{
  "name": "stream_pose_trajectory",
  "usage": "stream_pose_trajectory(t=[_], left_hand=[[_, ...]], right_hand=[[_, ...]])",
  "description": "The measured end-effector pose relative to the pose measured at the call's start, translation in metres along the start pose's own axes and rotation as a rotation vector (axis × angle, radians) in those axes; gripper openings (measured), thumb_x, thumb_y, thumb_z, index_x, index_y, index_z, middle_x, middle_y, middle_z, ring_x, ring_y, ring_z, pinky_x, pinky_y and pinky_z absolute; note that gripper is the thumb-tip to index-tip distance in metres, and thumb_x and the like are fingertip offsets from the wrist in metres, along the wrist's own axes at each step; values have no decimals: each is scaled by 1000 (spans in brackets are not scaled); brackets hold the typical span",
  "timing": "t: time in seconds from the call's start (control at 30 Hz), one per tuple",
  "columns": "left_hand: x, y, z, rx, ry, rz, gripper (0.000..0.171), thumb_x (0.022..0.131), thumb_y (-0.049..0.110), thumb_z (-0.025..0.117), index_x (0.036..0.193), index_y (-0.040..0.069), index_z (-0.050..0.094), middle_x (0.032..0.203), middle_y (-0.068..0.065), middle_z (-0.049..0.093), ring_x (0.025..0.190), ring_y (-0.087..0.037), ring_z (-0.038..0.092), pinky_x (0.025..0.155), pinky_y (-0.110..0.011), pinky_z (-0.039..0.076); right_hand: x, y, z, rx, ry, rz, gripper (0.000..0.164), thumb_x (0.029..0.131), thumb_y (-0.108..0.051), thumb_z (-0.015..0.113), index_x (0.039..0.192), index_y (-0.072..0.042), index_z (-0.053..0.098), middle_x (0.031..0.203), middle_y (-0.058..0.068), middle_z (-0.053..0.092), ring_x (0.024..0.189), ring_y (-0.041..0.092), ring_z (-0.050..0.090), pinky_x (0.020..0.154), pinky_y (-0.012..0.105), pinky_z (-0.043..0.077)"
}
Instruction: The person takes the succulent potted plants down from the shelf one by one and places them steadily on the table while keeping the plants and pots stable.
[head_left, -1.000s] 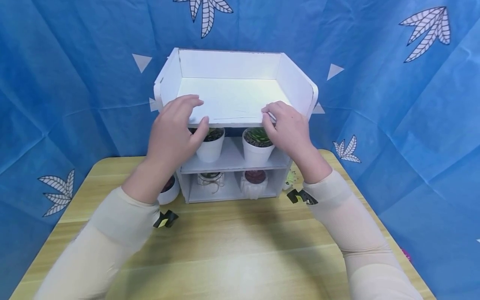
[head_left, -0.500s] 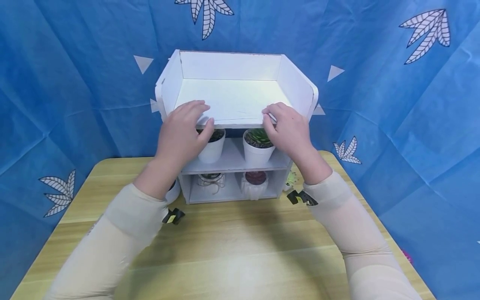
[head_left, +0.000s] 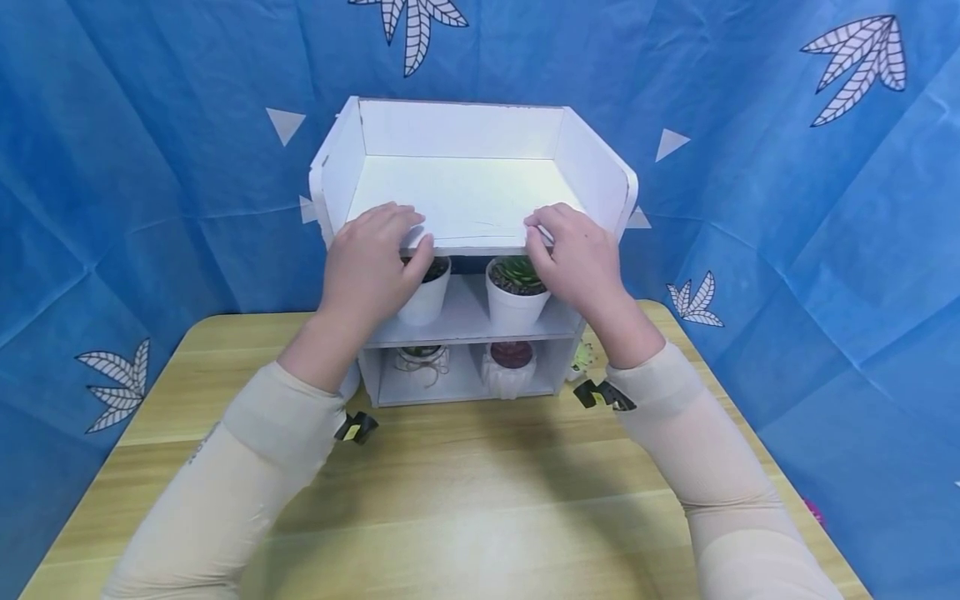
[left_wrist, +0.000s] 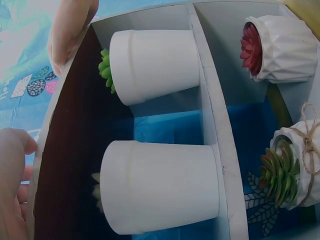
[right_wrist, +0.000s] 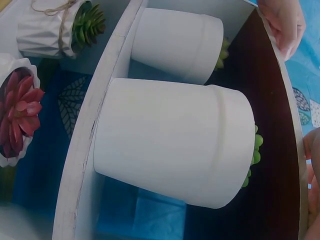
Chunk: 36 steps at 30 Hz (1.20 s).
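Observation:
My left hand (head_left: 371,267) is at the front edge of the white shelf's top board (head_left: 457,196), left of its middle, thumb by the edge and fingers loosely bent over the top. On the right my right hand (head_left: 577,254) rests at the same edge, fingers bent. Between the hands lies bare board. Under it stand two white pots, a left pot (head_left: 425,300) and a right pot (head_left: 516,304), both with green succulents. The lower level holds a white pot tied with twine (head_left: 422,360) and a textured white pot (head_left: 508,375) with a red succulent (right_wrist: 22,112).
The shelf stands on a wooden table (head_left: 465,483) against a blue patterned cloth (head_left: 187,167). A spiky light-green plant (head_left: 581,358) is right of the shelf. Partly behind my left wrist, another white pot (head_left: 350,382) stands left of the shelf.
My left hand has moved right and slightly down along the shelf's front edge, its wrist now covering more of the pot at the left. The right hand and the shelf have stayed put.

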<state>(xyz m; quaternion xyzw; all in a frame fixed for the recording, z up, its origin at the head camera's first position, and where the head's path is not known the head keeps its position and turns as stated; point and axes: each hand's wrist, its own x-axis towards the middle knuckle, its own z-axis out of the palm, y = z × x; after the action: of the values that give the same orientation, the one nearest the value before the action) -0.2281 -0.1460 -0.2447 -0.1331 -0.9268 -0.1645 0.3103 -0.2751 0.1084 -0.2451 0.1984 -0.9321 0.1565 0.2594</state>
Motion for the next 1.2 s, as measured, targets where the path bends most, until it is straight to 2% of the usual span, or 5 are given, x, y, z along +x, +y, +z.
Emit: stream_pose_trajectory(t=[0.4, 0.7, 1.2], left_hand=[[2, 0, 5, 100, -41, -7, 48, 102, 43, 46, 128, 10, 68, 136, -9, 63, 130, -27, 56, 108, -46, 43], [0, -2, 7, 88, -34, -17, 48, 102, 44, 46, 130, 11, 67, 136, -9, 63, 129, -28, 56, 108, -46, 42], [-1, 5, 5, 101, -22, -32, 48, 102, 44, 45, 129, 11, 69, 134, -10, 64, 127, -29, 58, 107, -46, 44]], right_hand=[[0, 0, 1, 1, -2, 10, 43, 102, -38, 40, 122, -14, 69, 128, 5, 66, 117, 24, 61, 90, 45, 52], [1, 0, 1, 9, 7, -2, 43, 102, -38, 40, 123, -14, 69, 129, 6, 66, 118, 25, 61, 91, 46, 52], [-3, 3, -8, 64, -61, -23, 42, 104, -38, 43, 128, -13, 66, 135, 7, 62, 129, 25, 55, 105, 48, 44]])
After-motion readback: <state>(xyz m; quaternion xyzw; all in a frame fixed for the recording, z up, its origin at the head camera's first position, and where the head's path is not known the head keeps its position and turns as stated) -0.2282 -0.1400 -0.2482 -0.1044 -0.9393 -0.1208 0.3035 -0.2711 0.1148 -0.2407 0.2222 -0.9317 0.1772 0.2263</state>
